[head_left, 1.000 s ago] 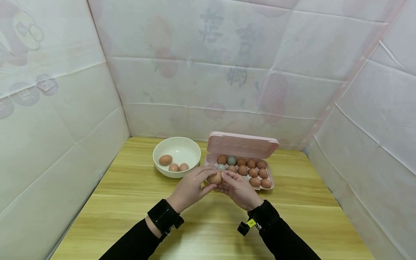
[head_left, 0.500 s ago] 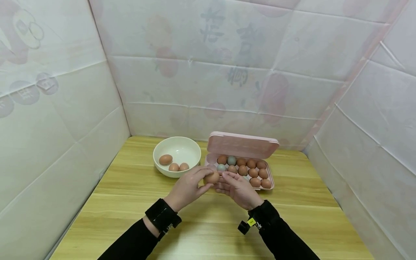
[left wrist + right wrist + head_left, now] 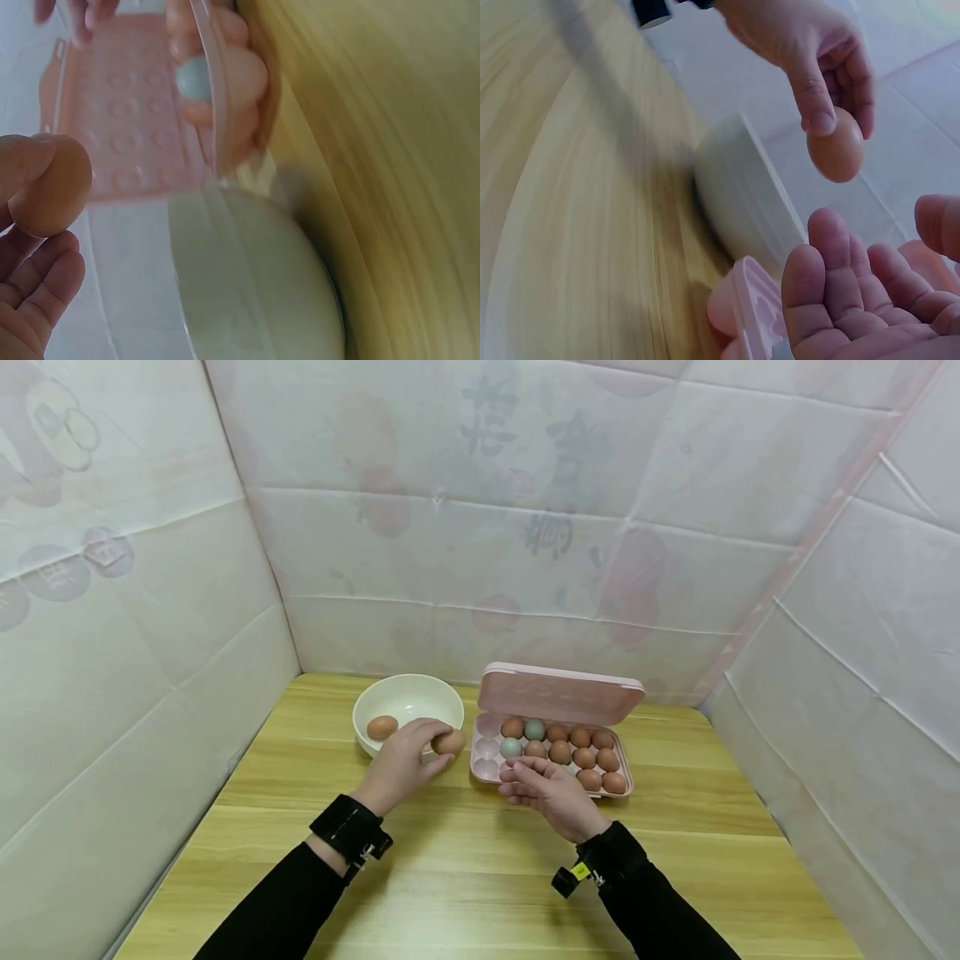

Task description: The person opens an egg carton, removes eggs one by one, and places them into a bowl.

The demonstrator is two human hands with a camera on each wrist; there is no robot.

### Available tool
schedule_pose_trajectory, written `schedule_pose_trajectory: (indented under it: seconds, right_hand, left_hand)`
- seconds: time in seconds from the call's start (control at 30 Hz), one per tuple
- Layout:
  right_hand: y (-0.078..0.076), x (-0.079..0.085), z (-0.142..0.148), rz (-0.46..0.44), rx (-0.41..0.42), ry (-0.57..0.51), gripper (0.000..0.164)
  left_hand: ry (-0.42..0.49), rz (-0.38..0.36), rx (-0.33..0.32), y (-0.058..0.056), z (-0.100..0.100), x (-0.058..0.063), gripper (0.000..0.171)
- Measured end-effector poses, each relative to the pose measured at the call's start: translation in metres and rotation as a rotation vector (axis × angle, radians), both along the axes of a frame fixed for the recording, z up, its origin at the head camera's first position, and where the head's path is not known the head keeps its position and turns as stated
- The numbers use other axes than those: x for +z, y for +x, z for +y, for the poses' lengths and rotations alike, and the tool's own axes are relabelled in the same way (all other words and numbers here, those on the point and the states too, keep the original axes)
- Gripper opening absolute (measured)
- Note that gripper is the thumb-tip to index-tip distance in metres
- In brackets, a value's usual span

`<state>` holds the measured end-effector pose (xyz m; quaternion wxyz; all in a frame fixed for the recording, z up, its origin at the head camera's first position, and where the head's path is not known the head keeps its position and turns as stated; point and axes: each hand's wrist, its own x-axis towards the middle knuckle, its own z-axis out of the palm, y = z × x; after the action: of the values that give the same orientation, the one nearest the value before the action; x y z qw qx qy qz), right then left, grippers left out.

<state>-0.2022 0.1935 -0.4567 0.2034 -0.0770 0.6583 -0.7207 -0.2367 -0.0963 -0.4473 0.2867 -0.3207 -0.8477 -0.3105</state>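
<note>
A brown egg [image 3: 448,742] is pinched between the thumb and fingers of my left hand [image 3: 401,763], over the right front rim of the white bowl [image 3: 408,692]. One brown egg [image 3: 382,727] shows inside the bowl; my left hand hides the bowl's front part. My right hand [image 3: 553,795] hovers at the front edge of the pink egg carton [image 3: 489,724], its fingers relaxed and holding nothing, as the right wrist view confirms. Rows of brown eggs [image 3: 559,752] and a few pale blue-green eggs [image 3: 511,747] fill most of the carton. Its left column of cups holds no eggs.
The carton's lid [image 3: 561,695] stands raised at the back. Bowl and carton sit side by side on a wooden table [image 3: 480,893], close to the printed fabric wall [image 3: 465,552] behind. Similar fabric walls rise at the left and right.
Both hands were at the egg a second ago. My left hand has carried it left, away from my right hand, to the bowl. My right hand has stayed almost in place.
</note>
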Motion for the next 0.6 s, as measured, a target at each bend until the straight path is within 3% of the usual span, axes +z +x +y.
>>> schedule_pose_trajectory:
  seconds: [0.13, 0.43, 0.6]
  right_hand:
    - [-0.002, -0.003, 0.001, 0.084, -0.04, 0.155, 0.054]
    - [-0.004, -0.009, 0.003, 0.411, -0.098, 0.543, 0.041]
    - [-0.006, -0.012, 0.001, 0.514, -0.157, 0.672, 0.034]
  left_hand:
    - [-0.013, -0.056, 0.049, -0.012, -0.008, -0.001, 0.04]
    - [-0.05, -0.149, 0.114, -0.031, -0.016, -0.004, 0.038]
    - [-0.092, -0.242, 0.152, -0.043, -0.017, -0.004, 0.04]
